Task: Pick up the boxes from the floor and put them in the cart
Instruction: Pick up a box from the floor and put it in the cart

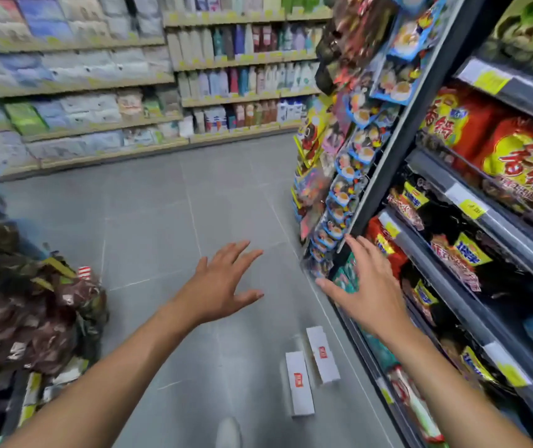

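Grey floor holds two white boxes by the right shelf. Left hand and right hand are spread, empty; each should reach low and grip one box.

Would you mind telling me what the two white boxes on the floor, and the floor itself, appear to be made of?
The nearer box and farther box look like matte white cardboard: flat faces, crisp edges, printed red marks. The floor looks like matte grey tile, given straight joints; ceramic or stone unclear.
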`<state>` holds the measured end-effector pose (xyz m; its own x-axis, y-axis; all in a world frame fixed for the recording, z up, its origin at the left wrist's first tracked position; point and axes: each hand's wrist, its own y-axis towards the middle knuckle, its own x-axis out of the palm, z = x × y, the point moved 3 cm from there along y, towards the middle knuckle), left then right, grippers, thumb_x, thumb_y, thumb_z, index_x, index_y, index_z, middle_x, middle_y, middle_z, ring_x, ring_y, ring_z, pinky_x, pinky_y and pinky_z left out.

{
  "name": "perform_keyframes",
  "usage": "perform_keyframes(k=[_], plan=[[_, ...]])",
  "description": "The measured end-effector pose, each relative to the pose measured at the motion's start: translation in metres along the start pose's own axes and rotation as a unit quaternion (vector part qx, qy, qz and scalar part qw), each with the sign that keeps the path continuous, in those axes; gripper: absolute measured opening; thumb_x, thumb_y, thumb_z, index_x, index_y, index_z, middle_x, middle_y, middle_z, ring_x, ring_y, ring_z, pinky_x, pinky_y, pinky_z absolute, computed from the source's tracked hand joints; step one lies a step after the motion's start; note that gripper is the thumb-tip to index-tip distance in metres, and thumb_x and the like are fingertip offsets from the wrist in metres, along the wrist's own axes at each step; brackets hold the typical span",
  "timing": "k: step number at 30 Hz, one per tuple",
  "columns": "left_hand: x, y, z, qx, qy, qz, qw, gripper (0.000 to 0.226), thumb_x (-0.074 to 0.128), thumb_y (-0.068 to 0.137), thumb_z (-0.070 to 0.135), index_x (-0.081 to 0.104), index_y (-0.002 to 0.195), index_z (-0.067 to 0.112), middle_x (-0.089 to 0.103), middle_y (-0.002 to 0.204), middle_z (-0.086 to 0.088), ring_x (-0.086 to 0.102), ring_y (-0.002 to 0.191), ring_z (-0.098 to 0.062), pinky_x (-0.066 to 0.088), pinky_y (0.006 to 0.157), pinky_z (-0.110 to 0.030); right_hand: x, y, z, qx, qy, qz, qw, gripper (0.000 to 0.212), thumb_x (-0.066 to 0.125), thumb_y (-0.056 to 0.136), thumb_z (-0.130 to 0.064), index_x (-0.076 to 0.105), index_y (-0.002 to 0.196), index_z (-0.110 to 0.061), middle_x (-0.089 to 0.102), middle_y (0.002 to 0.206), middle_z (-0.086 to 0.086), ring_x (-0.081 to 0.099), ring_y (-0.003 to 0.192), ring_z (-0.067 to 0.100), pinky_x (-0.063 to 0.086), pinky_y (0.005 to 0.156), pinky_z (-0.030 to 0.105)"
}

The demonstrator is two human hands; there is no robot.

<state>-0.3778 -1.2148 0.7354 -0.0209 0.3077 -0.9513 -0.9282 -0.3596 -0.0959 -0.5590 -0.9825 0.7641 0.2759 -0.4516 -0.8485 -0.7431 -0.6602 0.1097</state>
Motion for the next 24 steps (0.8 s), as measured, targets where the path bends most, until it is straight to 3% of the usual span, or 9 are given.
perform_keyframes(k=[5, 10, 14, 18, 24], plan=[[0.084, 0.084, -0.021, 0.061, 0.024, -0.094, 0.993, 0.083, 0.054, 0.091, 0.064, 0.016, 0.16, 0.04, 0.009, 0.171, 0.005, 0.01, 0.157, -0.022, 0.026, 0.117, -0.066, 0.072, 0.007, 0.056, 0.098, 0.01, -0.04, 0.994, 0.102, 0.061, 0.078, -0.082, 0.021, 0.161, -0.039, 0.019, 0.167, -0.007, 0.019, 0.153, 0.02, 0.027, 0.122, 0.051], [0.213, 0.15, -0.026, 0.097, 0.068, -0.19, 0.975, 0.082, 0.059, 0.095, 0.053, 0.016, 0.162, 0.035, 0.002, 0.172, 0.003, -0.002, 0.158, -0.023, 0.018, 0.12, -0.065, 0.177, -0.008, 0.142, 0.197, 0.069, -0.077, 0.975, 0.106, 0.065, 0.075, -0.08, 0.022, 0.161, -0.035, 0.023, 0.167, -0.002, 0.018, 0.154, 0.018, 0.02, 0.122, 0.038], [0.334, 0.184, -0.034, 0.149, 0.135, -0.268, 0.942, 0.089, 0.061, 0.092, 0.054, 0.01, 0.163, 0.034, -0.004, 0.173, 0.001, -0.01, 0.158, -0.025, 0.01, 0.12, -0.067, 0.271, -0.025, 0.21, 0.269, 0.112, -0.098, 0.952, 0.114, 0.063, 0.067, -0.088, 0.023, 0.16, -0.034, 0.029, 0.163, -0.001, 0.029, 0.148, 0.024, 0.033, 0.117, 0.045], [0.451, 0.214, -0.04, 0.201, 0.196, -0.32, 0.905, 0.095, 0.065, 0.089, 0.056, 0.01, 0.163, 0.034, -0.001, 0.172, 0.0, -0.007, 0.159, -0.026, 0.01, 0.119, -0.069, 0.379, -0.048, 0.281, 0.331, 0.125, -0.121, 0.927, 0.115, 0.065, 0.061, -0.094, 0.02, 0.153, -0.043, 0.034, 0.158, -0.004, 0.039, 0.142, 0.024, 0.042, 0.114, 0.051], [0.613, 0.237, -0.044, 0.277, 0.251, -0.386, 0.843, 0.102, 0.07, 0.086, 0.059, 0.009, 0.163, 0.031, 0.004, 0.172, 0.001, 0.003, 0.159, -0.025, 0.014, 0.12, -0.066, 0.519, -0.109, 0.363, 0.428, 0.135, -0.136, 0.883, 0.122, 0.066, 0.057, -0.093, 0.019, 0.155, -0.036, 0.039, 0.157, -0.008, 0.046, 0.14, 0.021, 0.044, 0.114, 0.044]])
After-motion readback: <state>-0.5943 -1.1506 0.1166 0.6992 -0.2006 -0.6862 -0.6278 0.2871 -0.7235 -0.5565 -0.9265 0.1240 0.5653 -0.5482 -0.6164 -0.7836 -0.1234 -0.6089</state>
